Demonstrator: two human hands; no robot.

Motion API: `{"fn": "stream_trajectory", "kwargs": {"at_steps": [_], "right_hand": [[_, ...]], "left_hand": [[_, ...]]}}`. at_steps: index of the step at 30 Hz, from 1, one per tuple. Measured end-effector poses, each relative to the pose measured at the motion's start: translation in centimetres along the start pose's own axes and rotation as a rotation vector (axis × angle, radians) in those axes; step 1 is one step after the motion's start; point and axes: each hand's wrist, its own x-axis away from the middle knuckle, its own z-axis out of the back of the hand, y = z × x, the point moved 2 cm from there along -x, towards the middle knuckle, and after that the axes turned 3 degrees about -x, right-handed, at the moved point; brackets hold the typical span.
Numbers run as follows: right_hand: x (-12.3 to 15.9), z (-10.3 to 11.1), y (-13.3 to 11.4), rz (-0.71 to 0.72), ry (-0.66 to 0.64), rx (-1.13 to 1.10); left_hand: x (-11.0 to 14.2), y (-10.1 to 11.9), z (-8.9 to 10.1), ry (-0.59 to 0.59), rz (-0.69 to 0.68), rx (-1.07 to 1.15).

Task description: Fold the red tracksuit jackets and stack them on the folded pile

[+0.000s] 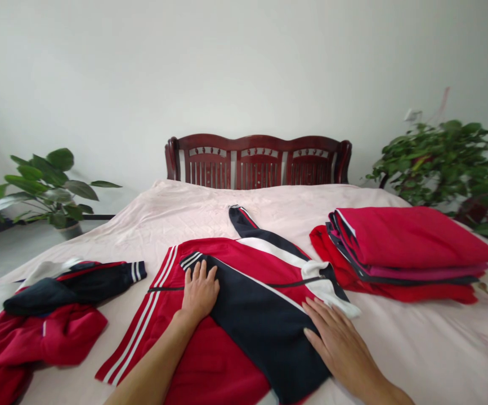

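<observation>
A red, navy and white track jacket [244, 304] lies spread on the pink bed sheet [176, 214] in front of me. One navy sleeve is folded across its middle, the other sleeve stretches toward the headboard. My left hand [199, 292] lies flat with fingers apart on the folded sleeve near its striped cuff. On the jacket's right side, next to the white collar, my right hand [339, 343] presses flat and open on the navy fabric. Neither hand holds anything.
A stack of folded red garments [404, 253] sits on the bed at the right. A loose heap of red and navy clothes [45, 315] lies at the left. A dark wooden headboard [258, 160] stands behind; potted plants [49, 188] flank the bed.
</observation>
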Motion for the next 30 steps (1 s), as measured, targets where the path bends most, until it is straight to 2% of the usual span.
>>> {"fn": "stream_trajectory", "kwargs": {"at_steps": [30], "right_hand": [[0.14,-0.45,0.24,0.038,0.028,0.033]], "left_hand": [[-0.01,-0.06,-0.02,-0.001,0.007,0.018]]}}
